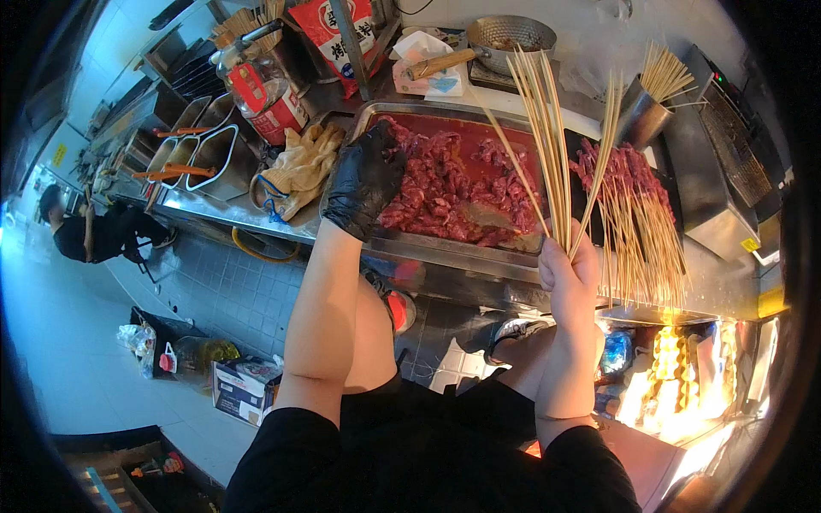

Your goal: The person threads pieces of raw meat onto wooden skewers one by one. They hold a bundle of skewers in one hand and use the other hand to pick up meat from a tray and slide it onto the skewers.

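My left hand [364, 183], in a black disposable glove, is over the left end of a metal tray [410, 243]. Its fingers touch pieces of raw red meat [449, 192]; the glove hides whether they grip any. My bare right hand [569, 263] is closed around the lower ends of a fanned bundle of bamboo skewers [555, 147], in front of the tray's right end. Reddish liquid lies around the meat in the tray. To the right of that hand, many skewers threaded with meat [632, 173] lie side by side on a black tray, their bare ends pointing towards me.
Cloth gloves [301, 170] and a plastic jug [263, 102] are left of the tray. Behind it stand a hammered metal pan [513, 38] with a wooden handle and a tissue pack [428, 67]. A metal cup of skewers [644, 109] stands back right. A person [96, 231] sits far left.
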`<state>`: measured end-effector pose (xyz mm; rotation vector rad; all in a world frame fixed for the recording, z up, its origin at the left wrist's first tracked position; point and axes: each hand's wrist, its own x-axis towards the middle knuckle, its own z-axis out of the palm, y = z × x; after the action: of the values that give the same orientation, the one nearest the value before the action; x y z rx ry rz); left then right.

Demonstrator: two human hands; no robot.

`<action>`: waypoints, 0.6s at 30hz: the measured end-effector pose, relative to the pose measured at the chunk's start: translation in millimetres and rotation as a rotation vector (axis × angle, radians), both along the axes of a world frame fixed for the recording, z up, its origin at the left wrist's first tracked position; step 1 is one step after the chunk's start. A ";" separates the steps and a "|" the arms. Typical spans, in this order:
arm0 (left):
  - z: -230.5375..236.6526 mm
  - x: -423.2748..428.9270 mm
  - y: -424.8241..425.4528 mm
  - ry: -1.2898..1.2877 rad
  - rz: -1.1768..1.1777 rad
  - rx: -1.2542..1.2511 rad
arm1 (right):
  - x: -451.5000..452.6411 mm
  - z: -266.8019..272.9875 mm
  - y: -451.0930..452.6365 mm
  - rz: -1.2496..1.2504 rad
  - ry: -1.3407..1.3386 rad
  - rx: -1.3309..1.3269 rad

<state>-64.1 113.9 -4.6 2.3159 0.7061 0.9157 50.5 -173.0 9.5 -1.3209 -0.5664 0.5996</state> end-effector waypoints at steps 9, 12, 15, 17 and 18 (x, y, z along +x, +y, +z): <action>3.0 -7.1 -18.7 0.300 -0.154 0.262 | 2.4 3.1 -3.3 0.075 0.185 0.113; 11.2 6.8 -25.1 0.298 -0.128 0.144 | -0.4 4.7 -2.1 0.083 0.145 0.136; 3.5 11.2 -23.5 0.175 -0.111 0.038 | 0.1 3.7 -2.8 0.100 0.145 0.123; 22.4 9.5 -31.7 0.048 -0.122 -0.167 | -0.5 4.7 -3.7 0.077 0.123 0.096; 22.0 9.4 -29.7 0.025 -0.095 -0.184 | -2.0 5.8 -4.2 0.067 0.103 0.083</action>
<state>-54.7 84.2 17.3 2.1813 0.6562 0.7478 48.4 -177.2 15.2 -1.1891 -0.5470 0.6886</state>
